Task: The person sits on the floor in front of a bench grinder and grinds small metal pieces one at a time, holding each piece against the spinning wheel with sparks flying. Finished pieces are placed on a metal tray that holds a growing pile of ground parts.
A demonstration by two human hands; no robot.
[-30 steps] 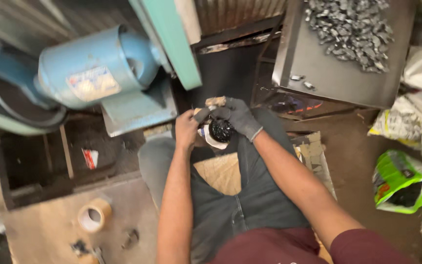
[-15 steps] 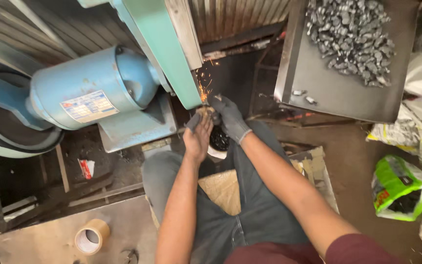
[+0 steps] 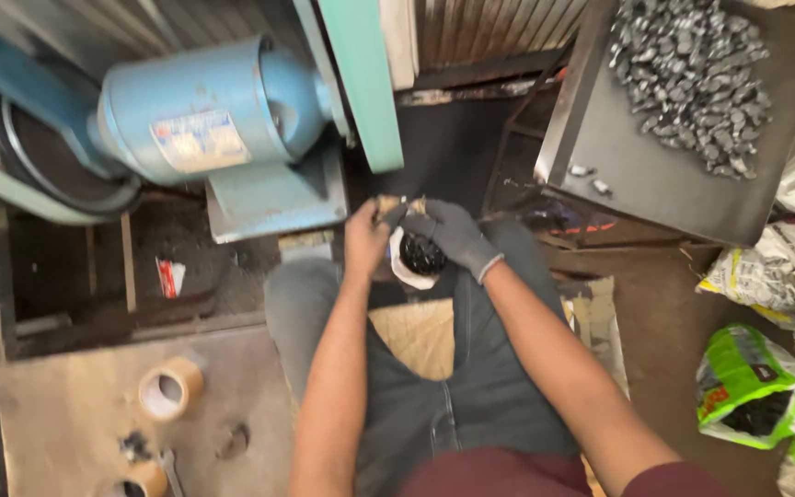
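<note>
Hands meet between the knees in the head view: the bare left hand (image 3: 367, 237) and the grey-gloved right hand (image 3: 453, 236) pinch together on a small piece (image 3: 399, 208) at their fingertips, too blurred to identify. Fingers of both hands are drawn together around that piece. Just below the fingertips, a white container (image 3: 407, 270) sits in the lap, filled with dark pieces (image 3: 420, 253). Up and to the right of the fingers, well apart, a dark metal tray (image 3: 655, 184) carries a heap of grey metal parts (image 3: 687, 83), with a couple of strays near its lower edge. Directly above the fingers rises a green machine column (image 3: 361, 83), with a blue electric motor (image 3: 204, 110) to its left. Far lower left lies a tape roll (image 3: 169, 389) on a board; green and white bags (image 3: 766, 377) sit far right.
</note>
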